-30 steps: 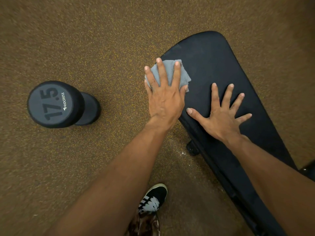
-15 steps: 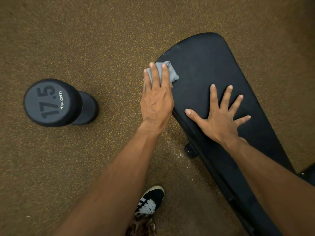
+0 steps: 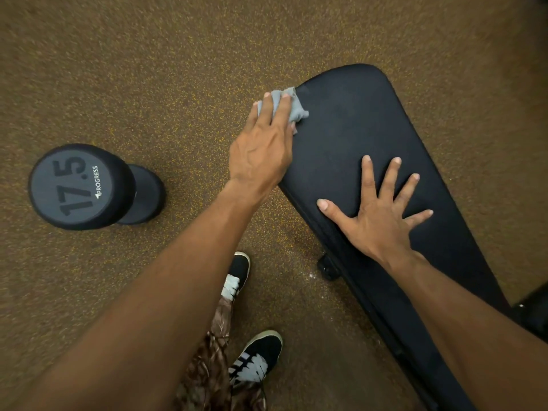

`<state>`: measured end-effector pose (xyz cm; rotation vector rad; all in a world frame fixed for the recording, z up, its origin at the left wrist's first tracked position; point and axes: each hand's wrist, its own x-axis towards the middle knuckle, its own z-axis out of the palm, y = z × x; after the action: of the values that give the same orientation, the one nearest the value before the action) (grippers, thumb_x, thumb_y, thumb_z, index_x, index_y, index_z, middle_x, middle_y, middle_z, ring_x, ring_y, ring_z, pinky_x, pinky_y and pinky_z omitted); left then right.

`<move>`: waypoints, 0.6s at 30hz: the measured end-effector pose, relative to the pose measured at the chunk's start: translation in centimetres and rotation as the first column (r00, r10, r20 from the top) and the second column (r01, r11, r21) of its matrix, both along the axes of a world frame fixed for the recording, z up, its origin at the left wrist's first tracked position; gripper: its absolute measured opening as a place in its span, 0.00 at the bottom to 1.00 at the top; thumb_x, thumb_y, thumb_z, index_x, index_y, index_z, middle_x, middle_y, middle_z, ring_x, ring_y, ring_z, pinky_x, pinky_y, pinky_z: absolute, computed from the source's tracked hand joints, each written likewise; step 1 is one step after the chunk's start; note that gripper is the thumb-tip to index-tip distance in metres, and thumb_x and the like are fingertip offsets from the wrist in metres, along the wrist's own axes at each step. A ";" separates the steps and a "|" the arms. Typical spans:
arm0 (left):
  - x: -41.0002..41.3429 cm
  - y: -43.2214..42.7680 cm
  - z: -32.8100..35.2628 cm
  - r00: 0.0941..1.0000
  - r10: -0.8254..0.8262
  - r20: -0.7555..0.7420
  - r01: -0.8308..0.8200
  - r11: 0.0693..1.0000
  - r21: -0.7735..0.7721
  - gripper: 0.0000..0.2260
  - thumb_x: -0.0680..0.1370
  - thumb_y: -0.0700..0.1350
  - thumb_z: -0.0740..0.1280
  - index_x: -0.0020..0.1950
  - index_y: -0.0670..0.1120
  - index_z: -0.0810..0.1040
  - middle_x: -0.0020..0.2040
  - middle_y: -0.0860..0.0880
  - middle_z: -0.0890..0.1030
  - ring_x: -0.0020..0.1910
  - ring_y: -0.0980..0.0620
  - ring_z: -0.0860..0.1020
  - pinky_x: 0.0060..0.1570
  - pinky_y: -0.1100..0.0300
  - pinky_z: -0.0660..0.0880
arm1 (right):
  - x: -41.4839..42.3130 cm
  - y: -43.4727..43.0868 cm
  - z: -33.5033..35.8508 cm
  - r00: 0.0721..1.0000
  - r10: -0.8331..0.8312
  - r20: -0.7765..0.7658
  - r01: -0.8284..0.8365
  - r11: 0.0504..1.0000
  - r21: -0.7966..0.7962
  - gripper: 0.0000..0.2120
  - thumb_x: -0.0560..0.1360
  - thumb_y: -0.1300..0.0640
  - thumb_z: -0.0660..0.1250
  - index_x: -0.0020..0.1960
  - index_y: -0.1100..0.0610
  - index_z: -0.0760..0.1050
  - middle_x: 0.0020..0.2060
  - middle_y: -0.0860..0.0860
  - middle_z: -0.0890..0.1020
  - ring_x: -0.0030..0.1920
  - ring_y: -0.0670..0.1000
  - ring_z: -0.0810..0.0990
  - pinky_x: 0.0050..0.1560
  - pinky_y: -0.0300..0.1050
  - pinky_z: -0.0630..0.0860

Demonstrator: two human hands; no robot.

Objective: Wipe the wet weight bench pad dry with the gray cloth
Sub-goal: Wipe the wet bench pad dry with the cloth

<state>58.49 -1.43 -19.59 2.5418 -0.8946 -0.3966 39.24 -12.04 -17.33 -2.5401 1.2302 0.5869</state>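
Gray cloth (image 3: 283, 106) under left hand (image 3: 262, 151), bench pad (image 3: 355, 129) edge

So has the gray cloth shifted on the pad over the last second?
Yes. The gray cloth under the left hand slid leftward to the bench pad's left edge, away from the planted right hand.

The dumbbell (image 3: 89, 186), at nine o'clock on the floor, bears the only readable markings: on its round end face stands the large dark number "17.5", and beside it the smaller white brand word "PROGRESS" with a small arrowhead mark.
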 end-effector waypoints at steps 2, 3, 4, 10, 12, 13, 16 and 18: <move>0.6 -1.4 -0.3 0.999 0.018 0.035 -0.018 1.000 0.002 0.23 0.86 0.52 0.51 0.81 0.48 0.59 0.79 0.41 0.63 0.78 0.39 0.62 0.74 0.47 0.65 | 0.0 0.0 -0.1 1.000 0.002 -0.002 -0.002 1.000 -0.015 0.51 0.63 0.14 0.47 0.77 0.36 0.31 0.80 0.51 0.34 0.77 0.65 0.32 0.62 0.87 0.42; 1.0 -2.5 -0.3 0.999 0.025 0.036 -0.025 1.000 0.011 0.23 0.86 0.53 0.51 0.81 0.48 0.59 0.79 0.41 0.64 0.77 0.38 0.63 0.72 0.46 0.67 | 0.0 0.0 -0.2 1.000 0.001 -0.003 -0.001 1.000 -0.016 0.51 0.63 0.14 0.47 0.77 0.36 0.31 0.80 0.51 0.34 0.77 0.65 0.32 0.62 0.87 0.42; 1.4 -3.5 -0.4 0.999 0.019 0.035 -0.020 0.999 0.028 0.23 0.86 0.54 0.51 0.80 0.49 0.60 0.78 0.41 0.65 0.77 0.39 0.64 0.70 0.45 0.69 | 0.0 0.0 -0.2 1.000 -0.001 -0.002 0.001 1.000 -0.014 0.51 0.63 0.14 0.47 0.77 0.35 0.31 0.79 0.51 0.34 0.77 0.65 0.32 0.62 0.87 0.42; 1.4 -3.0 -0.6 0.954 -0.212 0.210 0.205 0.977 0.056 0.22 0.86 0.55 0.50 0.79 0.51 0.65 0.79 0.43 0.65 0.77 0.38 0.64 0.72 0.45 0.67 | 0.0 0.0 -0.1 1.000 -0.002 0.000 0.002 1.000 -0.015 0.51 0.63 0.14 0.47 0.76 0.35 0.30 0.79 0.51 0.34 0.77 0.65 0.32 0.62 0.86 0.41; 1.0 -0.8 -1.0 0.944 -0.240 0.225 0.239 0.970 0.031 0.22 0.85 0.54 0.51 0.78 0.50 0.67 0.78 0.43 0.66 0.77 0.39 0.65 0.73 0.45 0.67 | 0.0 0.0 -0.1 1.000 -0.002 -0.004 0.002 1.000 -0.010 0.51 0.63 0.14 0.48 0.76 0.35 0.30 0.79 0.51 0.33 0.77 0.65 0.32 0.62 0.86 0.41; 1.0 -0.1 -1.1 0.948 -0.239 0.211 0.237 0.971 0.037 0.22 0.85 0.54 0.52 0.79 0.51 0.66 0.79 0.43 0.66 0.77 0.39 0.64 0.72 0.45 0.69 | 0.0 0.0 0.0 1.000 -0.005 -0.004 0.005 1.000 -0.011 0.51 0.63 0.14 0.48 0.76 0.35 0.30 0.79 0.50 0.33 0.77 0.65 0.32 0.63 0.86 0.41; 1.2 -0.8 -1.0 0.964 -0.211 0.160 0.201 0.977 0.078 0.24 0.85 0.57 0.51 0.81 0.52 0.61 0.81 0.43 0.61 0.78 0.37 0.61 0.72 0.44 0.67 | 0.1 0.0 0.0 1.000 -0.011 -0.004 0.011 1.000 -0.011 0.51 0.64 0.15 0.49 0.77 0.35 0.31 0.79 0.50 0.33 0.77 0.64 0.32 0.63 0.86 0.41; 1.3 -2.8 -0.6 0.971 -0.210 0.113 0.199 0.975 0.103 0.24 0.86 0.57 0.50 0.82 0.53 0.57 0.82 0.41 0.56 0.79 0.35 0.57 0.75 0.42 0.61 | 0.1 0.1 -0.1 1.000 -0.013 -0.008 0.012 1.000 -0.011 0.51 0.64 0.15 0.49 0.77 0.35 0.31 0.79 0.51 0.33 0.77 0.64 0.32 0.63 0.86 0.41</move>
<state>59.81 -4.23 -20.21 2.5880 -1.2176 -0.3519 39.33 -11.94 -17.39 -2.5398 1.2547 0.5899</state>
